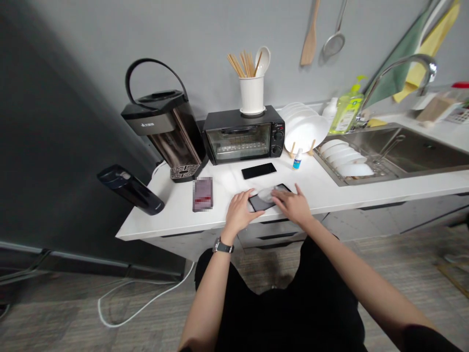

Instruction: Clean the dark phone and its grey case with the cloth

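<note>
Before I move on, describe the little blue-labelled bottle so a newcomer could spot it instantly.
Find the black toaster oven by the wall. Right of it, in front of the white plates, stands the bottle: white with a blue label, far smaller than the yellow-green soap bottle by the sink.

In front of me runs a white countertop with light veining. At its left end I see a dark bottle, then a black and metallic water dispenser set further back. Near the dispenser's base lies a blurred-out purplish item. A black toaster oven stands toward the wall, and a black phone lies before it. Closer to me, near the front edge, is a grey-screened phone. To my right, a small white-and-blue bottle stands just before a wooden rack of white plates. Beyond, a steel sink is set into the counter.
</note>
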Demonstrator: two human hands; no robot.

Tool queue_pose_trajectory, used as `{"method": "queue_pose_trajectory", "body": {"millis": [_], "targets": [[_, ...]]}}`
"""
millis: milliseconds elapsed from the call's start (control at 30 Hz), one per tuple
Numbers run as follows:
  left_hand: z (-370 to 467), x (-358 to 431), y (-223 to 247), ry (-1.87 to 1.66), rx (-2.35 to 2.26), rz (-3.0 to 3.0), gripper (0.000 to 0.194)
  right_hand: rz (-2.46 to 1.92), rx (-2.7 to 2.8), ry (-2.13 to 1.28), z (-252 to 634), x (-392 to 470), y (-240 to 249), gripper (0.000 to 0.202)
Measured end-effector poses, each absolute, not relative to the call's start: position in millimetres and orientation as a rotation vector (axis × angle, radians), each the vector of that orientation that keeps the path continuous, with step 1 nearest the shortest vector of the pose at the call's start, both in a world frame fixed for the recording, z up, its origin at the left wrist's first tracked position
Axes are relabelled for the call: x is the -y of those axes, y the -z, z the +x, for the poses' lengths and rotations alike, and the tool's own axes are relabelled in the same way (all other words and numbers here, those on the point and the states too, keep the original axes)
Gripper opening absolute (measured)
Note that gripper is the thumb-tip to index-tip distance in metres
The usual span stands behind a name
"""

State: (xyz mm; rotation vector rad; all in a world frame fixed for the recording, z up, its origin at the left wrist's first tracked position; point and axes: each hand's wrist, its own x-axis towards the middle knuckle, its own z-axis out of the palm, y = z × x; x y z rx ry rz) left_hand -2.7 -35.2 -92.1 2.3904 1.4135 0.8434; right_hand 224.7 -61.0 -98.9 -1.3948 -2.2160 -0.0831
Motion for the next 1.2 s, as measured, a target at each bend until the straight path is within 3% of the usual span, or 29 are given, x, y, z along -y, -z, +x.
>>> {"method": "queue_pose_trajectory", "body": {"millis": [167,300,400,533,667,767,900,1033,1200], "targets": [[-3,36,92,-0.852,-1.409,2.386,0.084,-1.262,2.303,0.064,221,60,100,0.042],[-3,34,92,-0.85,-1.409,2.387,0.086,-1.45,2.114,0.139,222,63,102,0.041],[-3,32,93,-0.84,-1.386,2.376,0.088,-1.278,2.281,0.078,225,66,104,0.041],[-3,31,93,-0.84,-1.392,2.388,0.088,-1.443,2.146,0.154,231,66,102,0.042],[-2,32,93,-0.832,-1.38,2.395,0.086,-1.28,2.324,0.039,232,64,101,0.045],[-1,32,93,-0.841,-1.395,2.403,0.086,-1.446,2.183,0.081,227,61,101,0.047],[-1,30,94,-0.821,-1.418,2.384,0.083,-1.324,2.322,0.036,220,57,101,0.05],[0,27,93,-0.825,-1.429,2.389,0.083,-1.563,2.116,0.104,218,54,98,0.05],[2,26,90,-0.79,-1.412,2.399,0.08,-1.429,2.239,0.02,216,54,93,0.05]]}}
